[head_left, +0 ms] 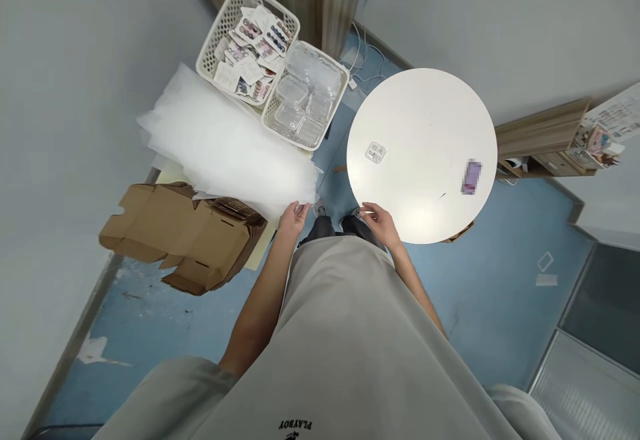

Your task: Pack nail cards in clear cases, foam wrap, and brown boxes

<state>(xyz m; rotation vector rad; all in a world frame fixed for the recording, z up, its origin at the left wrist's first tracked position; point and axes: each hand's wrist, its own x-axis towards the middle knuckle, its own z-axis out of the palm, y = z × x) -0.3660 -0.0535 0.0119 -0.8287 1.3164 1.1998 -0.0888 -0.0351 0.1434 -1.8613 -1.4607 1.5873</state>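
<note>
My left hand [294, 218] reaches the near corner of a stack of thin translucent white sheets [225, 147], its fingers curled onto the edge of a sheet. My right hand [379, 221] hovers at the near rim of the round white table [425, 113], fingers loosely curled, and a thin small object may sit between the fingertips. A small clear plastic case [375, 153] lies on the left part of the table. A small purple item [471, 177] lies near the table's right edge.
Two white baskets stand beyond the sheets: one [249, 40] with packets of small coloured items, one [306, 97] with clear plastic cases. Flattened cardboard boxes [185, 237] are stacked at the left. The floor is blue; a wooden shelf [545, 137] is at the right.
</note>
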